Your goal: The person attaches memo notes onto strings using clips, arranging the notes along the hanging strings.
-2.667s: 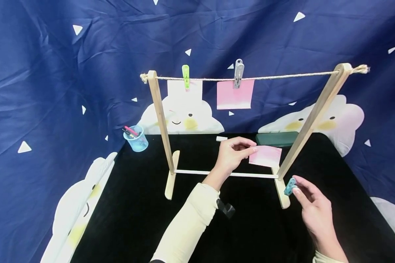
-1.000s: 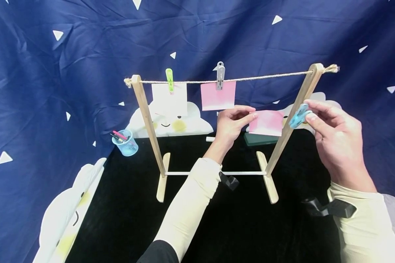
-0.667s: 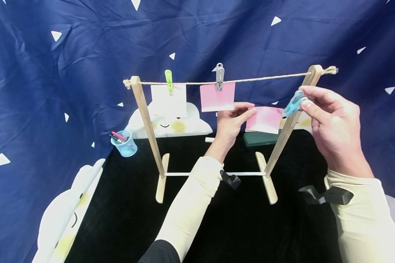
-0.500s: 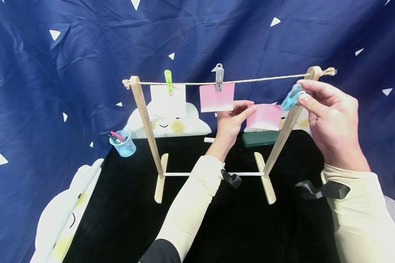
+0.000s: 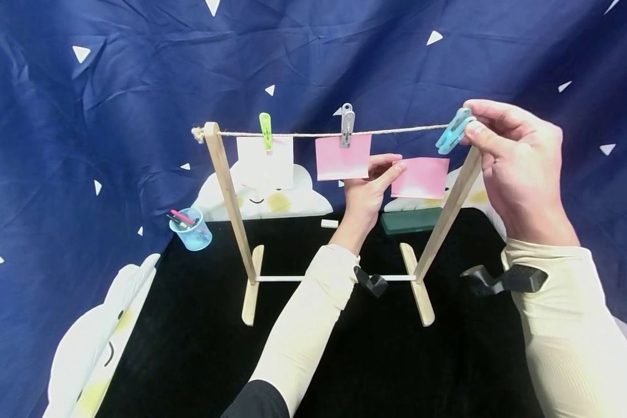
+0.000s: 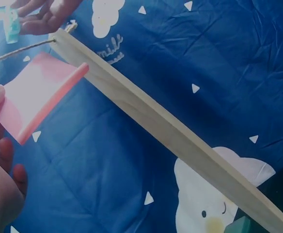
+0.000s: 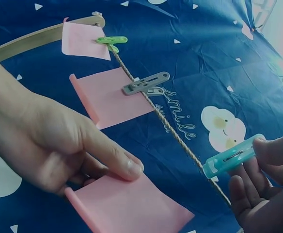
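My left hand (image 5: 364,194) pinches a pink sheet of paper (image 5: 420,179) by its left edge, just below the rope (image 5: 397,130). The paper's lower edge curls in the left wrist view. My right hand (image 5: 522,157) holds a blue clothespin (image 5: 453,132) between thumb and fingers, its nose overlapping the rope near the right post, above the paper. On the same rope a grey clothespin (image 5: 347,125) holds another pink sheet (image 5: 342,159), and a green clothespin (image 5: 266,130) holds a pale sheet (image 5: 265,165). In the right wrist view, the blue clothespin's tip (image 7: 212,169) is right at the rope.
The rope spans a wooden stand with a left post (image 5: 230,197) and a right post (image 5: 449,215), joined by a white bar (image 5: 282,278). Behind are a blue pen cup (image 5: 195,235), a white block (image 5: 330,223) and a green case (image 5: 410,220) on the black tabletop (image 5: 198,348).
Both hands have risen from low by the stand towards the rope. My left hand has lifted the pink paper, and my right hand has brought the blue clothespin up to the rope.
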The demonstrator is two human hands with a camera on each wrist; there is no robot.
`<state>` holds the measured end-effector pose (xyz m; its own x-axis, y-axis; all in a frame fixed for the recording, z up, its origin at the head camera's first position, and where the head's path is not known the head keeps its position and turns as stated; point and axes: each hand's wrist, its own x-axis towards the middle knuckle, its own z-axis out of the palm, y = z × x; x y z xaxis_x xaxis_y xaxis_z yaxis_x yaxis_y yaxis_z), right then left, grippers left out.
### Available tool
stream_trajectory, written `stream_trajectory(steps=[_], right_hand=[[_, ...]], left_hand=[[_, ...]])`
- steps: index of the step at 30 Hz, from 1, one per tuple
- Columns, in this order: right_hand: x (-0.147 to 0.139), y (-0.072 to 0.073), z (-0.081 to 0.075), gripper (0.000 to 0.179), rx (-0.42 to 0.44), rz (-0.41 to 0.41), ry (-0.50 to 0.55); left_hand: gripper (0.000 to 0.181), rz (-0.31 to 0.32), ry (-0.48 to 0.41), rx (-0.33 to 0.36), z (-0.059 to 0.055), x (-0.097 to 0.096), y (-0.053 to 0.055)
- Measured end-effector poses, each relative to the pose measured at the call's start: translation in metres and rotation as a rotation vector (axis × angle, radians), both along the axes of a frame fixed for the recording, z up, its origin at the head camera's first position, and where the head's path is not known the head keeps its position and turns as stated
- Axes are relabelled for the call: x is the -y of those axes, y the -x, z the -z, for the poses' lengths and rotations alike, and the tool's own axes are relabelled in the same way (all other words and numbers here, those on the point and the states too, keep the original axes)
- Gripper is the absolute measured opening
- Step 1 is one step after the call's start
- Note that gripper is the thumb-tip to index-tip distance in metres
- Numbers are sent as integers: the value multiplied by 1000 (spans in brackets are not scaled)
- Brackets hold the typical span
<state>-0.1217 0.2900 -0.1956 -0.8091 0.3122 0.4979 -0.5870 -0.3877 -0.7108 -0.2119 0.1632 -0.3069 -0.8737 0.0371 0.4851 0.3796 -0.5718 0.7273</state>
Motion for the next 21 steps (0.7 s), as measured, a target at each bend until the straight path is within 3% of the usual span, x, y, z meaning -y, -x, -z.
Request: stream_trajectory(steps=[7, 21], right_hand=[[5, 6, -9, 20, 14, 16, -8], [14, 16, -19, 22, 36, 141, -106]], left_hand=[[24, -29, 12, -9, -7, -5, -2], [24, -16, -110, 4, -14, -8, -3]])
